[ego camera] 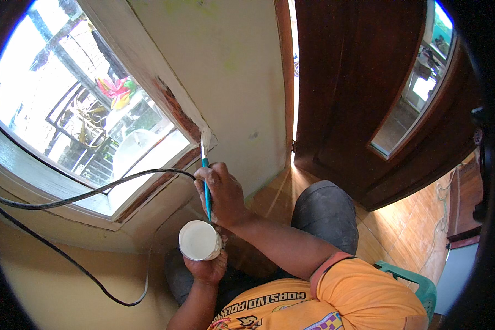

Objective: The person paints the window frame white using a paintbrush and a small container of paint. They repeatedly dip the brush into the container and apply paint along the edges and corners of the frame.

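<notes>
My right hand (227, 196) grips a thin paintbrush with a turquoise handle (207, 194). Its bristle end meets the lower corner of the window frame (206, 134), where whitish paint covers the wood. Brown, unpainted-looking patches (179, 111) run along the frame on both sides of that corner. Below, my left hand (207, 266) is wrapped around a white cup (200, 240) holding off-white paint or a similar coating, held above my lap. A black cable (107, 187) runs in front of the window and passes behind my right hand; whether it touches the hand I cannot tell.
The window pane (119, 123) shows metal railings and a bright flower-like ornament beyond. A pale wall (235, 70) separates it from a dark wooden door (334, 90) with a narrow glass panel. Wood-look floor tiles (392, 227) and a green plastic seat (425, 288) lie to my right.
</notes>
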Motion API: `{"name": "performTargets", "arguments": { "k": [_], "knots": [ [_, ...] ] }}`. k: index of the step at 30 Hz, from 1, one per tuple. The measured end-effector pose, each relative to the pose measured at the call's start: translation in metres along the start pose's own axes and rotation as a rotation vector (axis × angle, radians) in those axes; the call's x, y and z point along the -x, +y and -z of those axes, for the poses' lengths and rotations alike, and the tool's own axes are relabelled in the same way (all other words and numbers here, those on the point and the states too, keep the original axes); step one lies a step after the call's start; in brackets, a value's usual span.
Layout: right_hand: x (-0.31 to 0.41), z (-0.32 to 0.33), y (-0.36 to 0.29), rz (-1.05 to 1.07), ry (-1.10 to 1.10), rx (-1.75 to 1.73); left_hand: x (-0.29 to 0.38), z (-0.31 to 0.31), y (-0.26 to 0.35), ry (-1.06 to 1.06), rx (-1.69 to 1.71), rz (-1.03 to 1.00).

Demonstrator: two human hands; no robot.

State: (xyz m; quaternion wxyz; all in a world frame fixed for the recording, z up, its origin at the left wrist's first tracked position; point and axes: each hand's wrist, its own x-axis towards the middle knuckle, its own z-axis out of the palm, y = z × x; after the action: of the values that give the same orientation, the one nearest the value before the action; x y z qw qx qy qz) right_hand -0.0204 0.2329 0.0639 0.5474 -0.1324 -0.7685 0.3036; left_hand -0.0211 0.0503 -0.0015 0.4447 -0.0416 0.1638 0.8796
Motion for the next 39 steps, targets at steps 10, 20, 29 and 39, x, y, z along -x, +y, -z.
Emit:
{"name": "performTargets", "arguments": {
  "k": [10,20,29,39],
  "knots": [
    [0.009,-0.001,0.007,-0.01,-0.01,-0.011,0.004,-0.003,-0.003,-0.083,0.075,0.042],
    [0.022,0.057,0.002,0.04,-0.174,0.077,-0.003,0.005,-0.003,0.013,0.015,0.02],
    [-0.013,0.115,-0.012,0.269,-0.063,-0.131,-0.017,-0.003,-0.014,0.001,0.106,0.113],
    [-0.101,0.103,-0.011,0.573,0.009,0.043,-0.028,-0.008,-0.034,-0.003,-0.037,0.074]
  ]
}}
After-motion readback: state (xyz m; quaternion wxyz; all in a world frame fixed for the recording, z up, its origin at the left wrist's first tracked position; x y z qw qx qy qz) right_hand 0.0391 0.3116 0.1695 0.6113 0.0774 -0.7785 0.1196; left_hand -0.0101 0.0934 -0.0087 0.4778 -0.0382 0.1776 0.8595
